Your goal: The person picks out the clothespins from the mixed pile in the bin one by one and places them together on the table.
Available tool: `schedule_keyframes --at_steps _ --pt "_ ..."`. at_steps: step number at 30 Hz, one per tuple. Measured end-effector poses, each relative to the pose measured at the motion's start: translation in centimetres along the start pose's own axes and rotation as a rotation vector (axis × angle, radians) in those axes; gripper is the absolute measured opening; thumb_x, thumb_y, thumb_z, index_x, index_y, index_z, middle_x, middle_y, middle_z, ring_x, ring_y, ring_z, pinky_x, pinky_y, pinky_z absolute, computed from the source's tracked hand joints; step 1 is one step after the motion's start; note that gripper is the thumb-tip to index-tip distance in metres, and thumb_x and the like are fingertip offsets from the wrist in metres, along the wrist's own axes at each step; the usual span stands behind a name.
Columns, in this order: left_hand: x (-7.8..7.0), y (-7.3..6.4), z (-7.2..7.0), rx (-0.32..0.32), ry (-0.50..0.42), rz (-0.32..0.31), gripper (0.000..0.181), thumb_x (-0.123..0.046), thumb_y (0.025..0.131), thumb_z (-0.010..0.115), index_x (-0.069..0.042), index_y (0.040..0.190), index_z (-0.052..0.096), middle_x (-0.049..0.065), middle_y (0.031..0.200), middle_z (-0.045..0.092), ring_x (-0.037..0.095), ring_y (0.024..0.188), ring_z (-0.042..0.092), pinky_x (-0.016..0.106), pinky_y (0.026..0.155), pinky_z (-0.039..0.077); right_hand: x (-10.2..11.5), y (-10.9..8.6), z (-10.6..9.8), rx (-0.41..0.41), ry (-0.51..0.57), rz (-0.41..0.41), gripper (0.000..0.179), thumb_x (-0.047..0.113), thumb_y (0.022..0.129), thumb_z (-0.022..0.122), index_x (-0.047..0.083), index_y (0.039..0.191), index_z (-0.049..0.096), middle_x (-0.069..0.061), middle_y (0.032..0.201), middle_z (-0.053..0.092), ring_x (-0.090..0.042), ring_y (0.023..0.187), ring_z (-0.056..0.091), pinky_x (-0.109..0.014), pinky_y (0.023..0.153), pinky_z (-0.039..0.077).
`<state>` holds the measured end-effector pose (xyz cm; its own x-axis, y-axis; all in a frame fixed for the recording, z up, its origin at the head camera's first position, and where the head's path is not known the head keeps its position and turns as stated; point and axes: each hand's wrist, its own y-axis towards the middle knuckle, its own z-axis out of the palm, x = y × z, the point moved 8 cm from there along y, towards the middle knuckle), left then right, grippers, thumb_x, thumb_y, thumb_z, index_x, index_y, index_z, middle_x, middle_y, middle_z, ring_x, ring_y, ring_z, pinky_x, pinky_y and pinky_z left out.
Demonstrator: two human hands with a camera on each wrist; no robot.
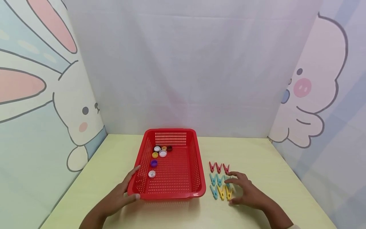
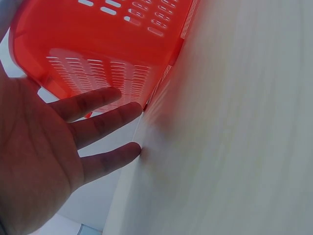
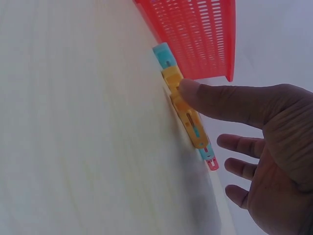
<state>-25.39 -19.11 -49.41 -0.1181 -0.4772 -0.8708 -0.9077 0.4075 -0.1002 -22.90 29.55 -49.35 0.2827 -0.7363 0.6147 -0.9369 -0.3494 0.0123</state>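
Note:
A red plastic basket (image 1: 168, 195) stands mid-table with several bottle caps inside, among them a purple cap (image 1: 154, 163) and a white cap (image 1: 152, 174). My left hand (image 1: 117, 195) is at the basket's near left corner, fingers spread and fairly straight along its outer side; the left wrist view shows its palm (image 2: 36, 147). Right of the basket lie clothespins in three rows: red clothespins (image 1: 219, 168), teal clothespins (image 1: 219, 180) and yellow clothespins (image 1: 221, 192). Over their right end hovers my right hand (image 1: 247, 192), thumb near a yellow clothespin (image 3: 190, 122), fingers apart; contact is unclear.
The pale yellow table (image 1: 246, 152) extends around the basket. A white cloth (image 1: 183, 70) closes off the back. Side panels carry a cartoon rabbit (image 1: 74, 111) on the left and a cartoon pig (image 1: 317, 79) on the right.

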Motion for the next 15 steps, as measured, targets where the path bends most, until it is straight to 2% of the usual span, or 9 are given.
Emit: schedule_keyframes --at_steps 8,15 --pt "-0.03 -0.17 0.05 -0.006 0.006 0.027 0.111 -0.047 0.091 0.080 -0.029 0.175 0.009 0.023 0.168 0.042 0.035 0.140 0.057 0.037 0.087 0.070 -0.14 -0.04 0.04 -0.002 0.017 -0.013 0.064 0.043 0.081 0.097 0.031 0.137 0.070 -0.016 0.164 0.045 -0.052 0.151 0.036 -0.083 0.112 0.042" --pt "-0.15 -0.36 0.15 -0.018 0.006 0.118 0.110 -0.047 0.096 0.072 -0.035 0.176 -0.003 0.026 0.177 0.024 0.041 0.143 0.051 0.034 0.090 0.068 0.08 -0.27 -0.48 -0.054 -0.013 -0.032 0.068 0.044 0.080 0.097 0.027 0.140 0.070 -0.016 0.162 0.047 -0.050 0.149 0.039 -0.078 0.110 0.046"
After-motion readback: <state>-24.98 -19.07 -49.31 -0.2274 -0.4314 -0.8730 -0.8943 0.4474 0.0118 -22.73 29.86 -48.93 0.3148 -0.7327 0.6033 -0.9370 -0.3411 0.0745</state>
